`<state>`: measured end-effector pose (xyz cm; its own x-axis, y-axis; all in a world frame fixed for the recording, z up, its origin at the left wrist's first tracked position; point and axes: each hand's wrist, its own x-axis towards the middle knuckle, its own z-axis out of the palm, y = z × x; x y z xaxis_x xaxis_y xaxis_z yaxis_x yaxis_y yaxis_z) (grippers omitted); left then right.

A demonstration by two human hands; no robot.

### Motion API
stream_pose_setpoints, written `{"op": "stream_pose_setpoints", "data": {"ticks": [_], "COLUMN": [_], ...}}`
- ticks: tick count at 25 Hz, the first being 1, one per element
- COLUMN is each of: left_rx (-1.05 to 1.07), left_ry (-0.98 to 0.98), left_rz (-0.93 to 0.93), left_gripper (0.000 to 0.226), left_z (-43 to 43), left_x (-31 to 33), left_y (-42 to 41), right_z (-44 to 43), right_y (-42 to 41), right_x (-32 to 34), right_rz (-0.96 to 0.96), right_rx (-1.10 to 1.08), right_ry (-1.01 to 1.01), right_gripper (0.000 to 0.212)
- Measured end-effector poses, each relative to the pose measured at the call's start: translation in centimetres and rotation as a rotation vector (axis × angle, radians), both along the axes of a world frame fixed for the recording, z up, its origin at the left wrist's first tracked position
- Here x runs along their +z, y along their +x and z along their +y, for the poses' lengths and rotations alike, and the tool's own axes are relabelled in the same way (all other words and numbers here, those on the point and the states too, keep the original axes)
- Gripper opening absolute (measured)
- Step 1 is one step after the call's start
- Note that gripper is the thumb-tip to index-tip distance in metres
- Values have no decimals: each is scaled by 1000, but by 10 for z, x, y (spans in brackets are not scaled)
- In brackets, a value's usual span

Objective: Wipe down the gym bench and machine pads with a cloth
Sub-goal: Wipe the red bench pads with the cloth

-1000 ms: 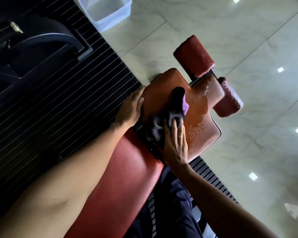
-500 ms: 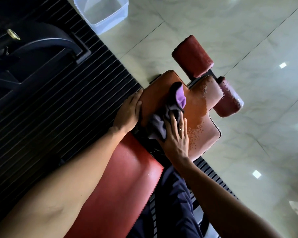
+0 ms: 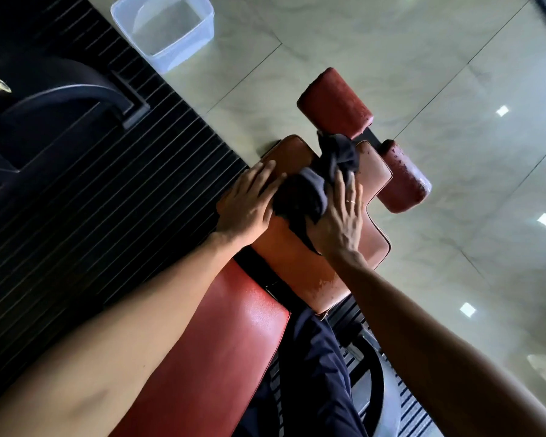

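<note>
**A:** What lies around the hands?

**B:** Pale tiled floor (image 3: 423, 58) beyond them and to the right, and a black ribbed mat (image 3: 108, 190) to the left.

**A:** And the bench?

**B:** Its long red pad (image 3: 227, 335) runs back between the forearms. The brown seat surface (image 3: 300, 266) sits under both hands. A clear tub (image 3: 164, 26) stands well beyond the left hand, and two red roller pads (image 3: 334, 102) (image 3: 404, 181) lie just past the fingertips.

**A:** The cloth?

**B:** The dark cloth (image 3: 309, 190) is bunched on the seat surface. The right hand (image 3: 338, 222) presses it down with spread, straight fingers. The left hand (image 3: 249, 203) lies flat and released on the seat's left edge, touching the cloth. There is a ring (image 3: 351, 202) on the right hand.
</note>
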<state>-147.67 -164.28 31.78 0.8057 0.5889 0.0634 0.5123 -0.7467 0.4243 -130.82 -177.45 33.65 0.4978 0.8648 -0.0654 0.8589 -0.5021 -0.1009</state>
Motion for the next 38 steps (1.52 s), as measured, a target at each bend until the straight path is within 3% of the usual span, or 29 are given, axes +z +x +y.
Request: {"op": "stream_pose_setpoints", "data": {"ticks": [3,5,7,11,16,19,22,25,30,34,38], "left_rx": [-7,-54,-100,-94,-111,-112,-93,-71,-77,-82,-71], "left_ry": [-5,6,16,33,23,46,78,84,103,82,114], "left_rz": [-11,2,23,-17,16,62,63,42,82,77,88], "left_gripper": [52,50,53,56,49,46,46,51,43,42,42], "left_z": [0,0,2,6,10,7,3,4,3,5,4], "left_x": [-1,-1,0,6,5,3,1,2,5,3,0], "left_y": [15,26,38,60,97,110,113,114,114,115,116], "right_z": [-49,-59,-39,18,1,-2,15,40,27,-14,25], "right_y": [-14,-39,-46,6,32,45,65,97,125,85,103], "right_x": [7,10,11,6,17,25,21,12,10,17,20], "right_rz": [51,82,118,121,35,109,265,185,260,278,246], "right_rx": [-199,-276,-237,-209,-201,-132,34,203,-132,21,160], "right_ry": [29,15,0,64,175,216,135,71,149,16,-59], "right_gripper": [73,82,91,82,76,79,86,70,70,89,83]}}
